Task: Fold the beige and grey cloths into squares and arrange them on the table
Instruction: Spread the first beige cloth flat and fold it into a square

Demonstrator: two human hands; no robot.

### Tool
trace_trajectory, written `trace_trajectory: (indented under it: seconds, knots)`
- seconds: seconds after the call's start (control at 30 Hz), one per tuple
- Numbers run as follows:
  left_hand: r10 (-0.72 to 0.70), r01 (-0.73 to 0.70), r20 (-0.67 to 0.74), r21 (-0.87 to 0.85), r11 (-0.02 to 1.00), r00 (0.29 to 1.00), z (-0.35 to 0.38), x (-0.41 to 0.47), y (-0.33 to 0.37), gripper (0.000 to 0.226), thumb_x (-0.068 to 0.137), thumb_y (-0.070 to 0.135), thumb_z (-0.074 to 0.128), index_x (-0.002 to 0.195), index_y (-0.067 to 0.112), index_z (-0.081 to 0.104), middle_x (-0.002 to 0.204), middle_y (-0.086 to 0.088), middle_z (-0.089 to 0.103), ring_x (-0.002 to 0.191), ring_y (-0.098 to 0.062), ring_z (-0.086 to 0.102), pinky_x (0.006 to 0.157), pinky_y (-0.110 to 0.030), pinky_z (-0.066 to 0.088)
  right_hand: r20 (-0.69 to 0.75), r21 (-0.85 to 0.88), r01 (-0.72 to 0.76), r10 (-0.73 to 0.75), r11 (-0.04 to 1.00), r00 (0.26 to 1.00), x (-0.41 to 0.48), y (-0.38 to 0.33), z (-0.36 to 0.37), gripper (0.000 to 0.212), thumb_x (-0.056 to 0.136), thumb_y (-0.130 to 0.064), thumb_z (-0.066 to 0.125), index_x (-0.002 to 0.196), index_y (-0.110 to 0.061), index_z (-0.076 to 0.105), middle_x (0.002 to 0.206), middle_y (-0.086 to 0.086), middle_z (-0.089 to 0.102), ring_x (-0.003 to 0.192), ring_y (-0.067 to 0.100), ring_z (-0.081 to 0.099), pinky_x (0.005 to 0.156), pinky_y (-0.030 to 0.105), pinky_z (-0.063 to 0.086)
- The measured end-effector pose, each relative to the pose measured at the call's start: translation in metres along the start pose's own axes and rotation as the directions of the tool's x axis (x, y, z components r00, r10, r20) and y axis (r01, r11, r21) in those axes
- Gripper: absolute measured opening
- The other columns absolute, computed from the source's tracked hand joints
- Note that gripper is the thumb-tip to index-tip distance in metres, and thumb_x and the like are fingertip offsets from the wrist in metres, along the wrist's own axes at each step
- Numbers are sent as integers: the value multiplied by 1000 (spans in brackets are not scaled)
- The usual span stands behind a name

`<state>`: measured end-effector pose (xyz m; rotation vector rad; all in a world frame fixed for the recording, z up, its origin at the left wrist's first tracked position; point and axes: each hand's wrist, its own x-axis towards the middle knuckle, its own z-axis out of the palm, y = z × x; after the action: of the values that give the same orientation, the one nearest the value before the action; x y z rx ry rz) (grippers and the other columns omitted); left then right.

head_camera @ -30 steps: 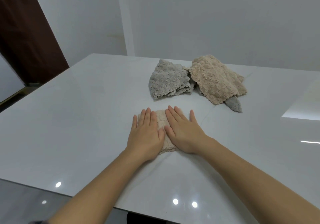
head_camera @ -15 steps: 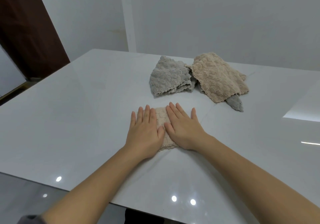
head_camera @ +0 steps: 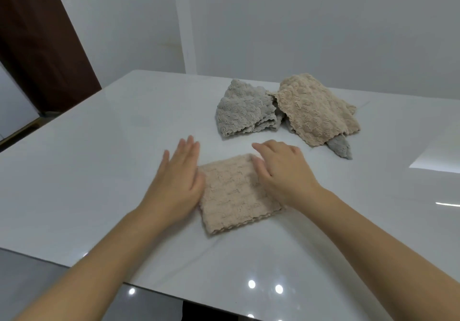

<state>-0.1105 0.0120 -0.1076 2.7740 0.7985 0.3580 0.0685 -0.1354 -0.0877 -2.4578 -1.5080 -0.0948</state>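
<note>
Between the two hands lies the folded beige cloth [head_camera: 236, 196], a rough square on the glossy white table [head_camera: 99, 159], its scalloped edge nearest the person. The left hand [head_camera: 178, 184] lies flat with fingers straight and together, its thumb side against the cloth's left edge, gripping nothing. The right hand [head_camera: 283, 176] rests on the cloth's right side. Its fingers are loosely bent and somewhat blurred, and hold nothing as far as can be seen.

The step looks like squaring and flattening this fold. To do it well, press with flat palms, not fingertips, and stroke from the middle outward so the plush layers settle without creeping on the slick top. The left palm can serve as a straight stop for its side while the right evens the opposite one. The near right corner looks slightly splayed and wants a nudge inward.

Beyond the fingertips, apart from the folded square, a crumpled grey cloth [head_camera: 244, 109] sits ahead of the gap between the hands. A loose beige cloth [head_camera: 316, 109] touches it, farther right of the right hand, with another grey cloth [head_camera: 341, 147] peeking from under it.
</note>
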Motion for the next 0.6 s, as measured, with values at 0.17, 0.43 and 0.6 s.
trace_trajectory:
  seconds: [0.17, 0.43, 0.6]
  knots:
    - [-37, 26, 88, 118, 993, 995, 26, -2, 50, 92, 73, 48, -15, 154, 6, -6, 162, -11, -14, 149, -20, -16, 119, -37, -13, 295, 44, 150, -156, 988, 943, -9, -7, 21, 59, 105, -37, 15, 155, -16, -7, 162, -3, -18, 147, 11, -18, 119, 49, -9]
    - [-102, 84, 143, 126, 988, 984, 40, -5, 49, 84, 83, 53, -6, 153, 6, -8, 161, -13, -18, 148, -21, -18, 118, -34, -13, 340, -32, 166, -146, 986, 929, -8, -5, 26, 60, 104, -40, 13, 155, -16, -8, 162, -4, -17, 148, 10, -15, 119, 52, -10]
    - [-89, 91, 134, -8, 996, 987, 27, -3, 43, 64, 101, 40, 21, 155, 9, 7, 163, -10, 7, 150, -20, 4, 121, -40, 5, 375, 10, 146, -139, 989, 916, -3, -6, 19, 58, 104, -39, 15, 156, -19, 0, 163, -5, -6, 149, 9, -7, 118, 53, -11]
